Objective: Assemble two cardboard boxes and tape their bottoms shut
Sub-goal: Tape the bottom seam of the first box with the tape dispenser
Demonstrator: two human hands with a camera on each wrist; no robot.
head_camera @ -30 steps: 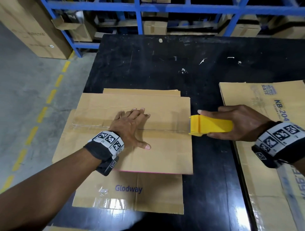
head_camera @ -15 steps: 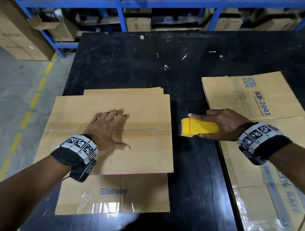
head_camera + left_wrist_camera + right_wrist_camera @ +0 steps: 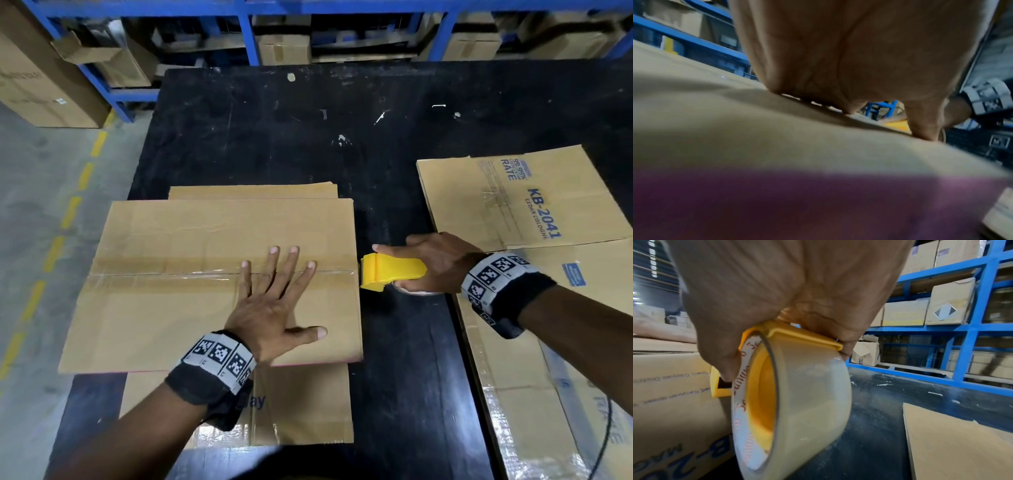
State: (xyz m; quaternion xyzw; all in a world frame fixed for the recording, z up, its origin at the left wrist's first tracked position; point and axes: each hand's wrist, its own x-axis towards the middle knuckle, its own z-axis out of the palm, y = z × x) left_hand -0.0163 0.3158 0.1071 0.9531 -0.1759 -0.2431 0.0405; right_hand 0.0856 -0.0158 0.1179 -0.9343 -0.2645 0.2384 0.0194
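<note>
An assembled cardboard box (image 3: 164,315) stands bottom-up at the left of the black table (image 3: 274,130). Clear tape (image 3: 164,272) runs along its centre seam. My left hand (image 3: 274,301) lies flat on the box bottom with fingers spread across the taped seam; in the left wrist view the left hand (image 3: 838,56) presses on the cardboard (image 3: 735,138). My right hand (image 3: 431,263) grips a yellow tape dispenser (image 3: 390,272) just off the box's right edge. The right wrist view shows the dispenser (image 3: 758,386) and its clear tape roll (image 3: 809,402) in that grip.
A flattened cardboard box (image 3: 513,205) printed KB-2041 lies at the table's right, reaching the near edge. Blue shelving (image 3: 246,37) with cartons stands behind the table. A large carton (image 3: 37,85) sits on the floor at far left, by a yellow dashed line (image 3: 51,253).
My left hand slid right along the taped seam. The right hand with the dispenser stayed just off the box's right edge. The camera view shifted.
</note>
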